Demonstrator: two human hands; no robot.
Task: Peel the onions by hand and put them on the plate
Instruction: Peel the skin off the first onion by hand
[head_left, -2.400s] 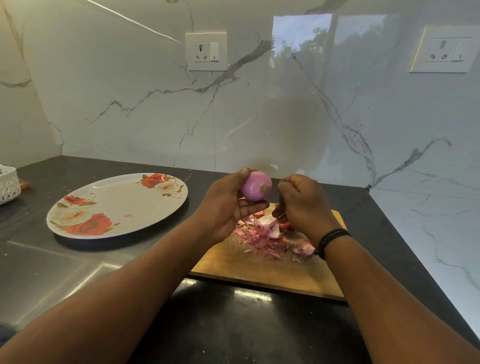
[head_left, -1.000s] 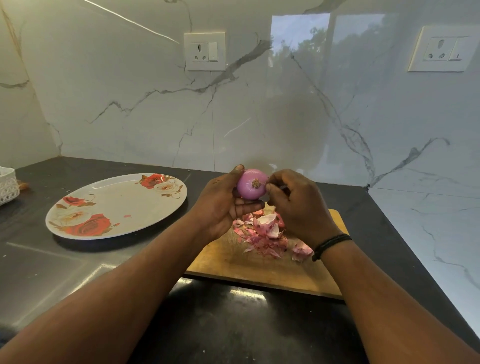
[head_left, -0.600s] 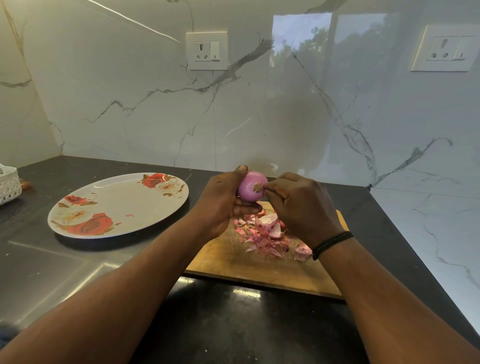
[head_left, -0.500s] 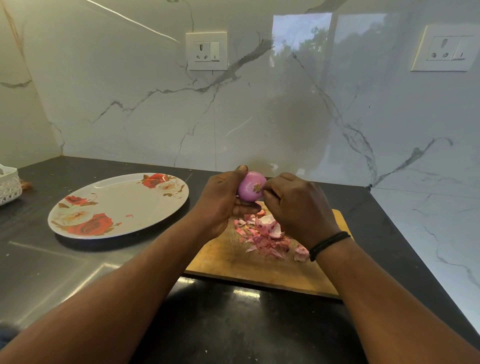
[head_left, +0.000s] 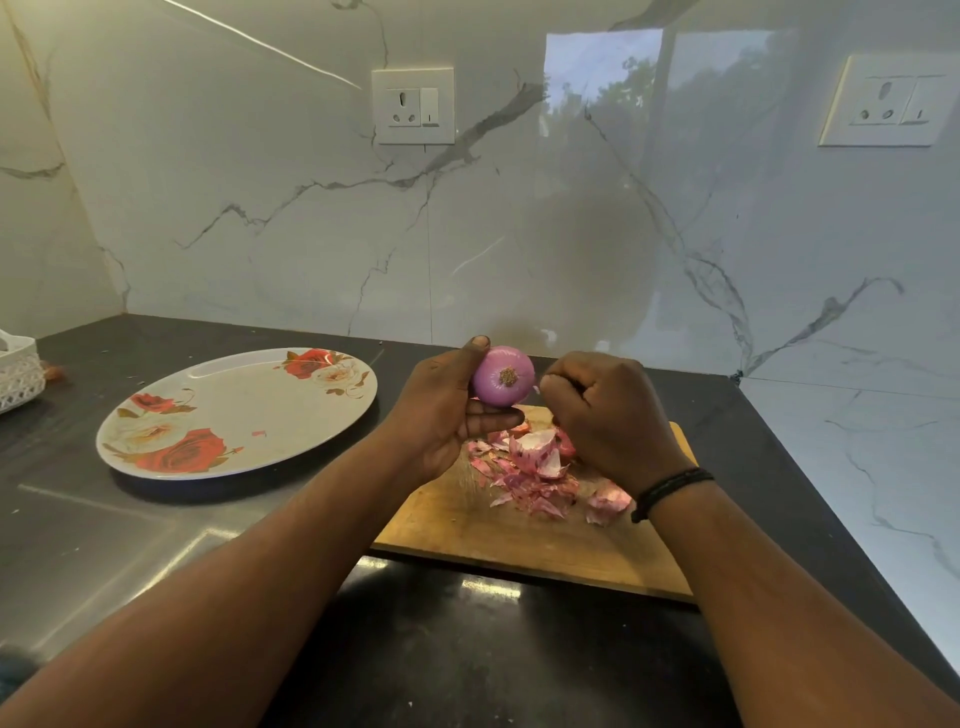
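Gripping the peeled onion in the left hand, right hand curled beside it, maybe pinching skin, can't tell; looks slick, so cup its sides.

A home kitchen: a dark worktop, marble-look backsplash with a wall socket, and a wooden chopping board.

left grip – clasping | right grip – fingers curled

Bare forearms (sleeveless); black band on right wrist
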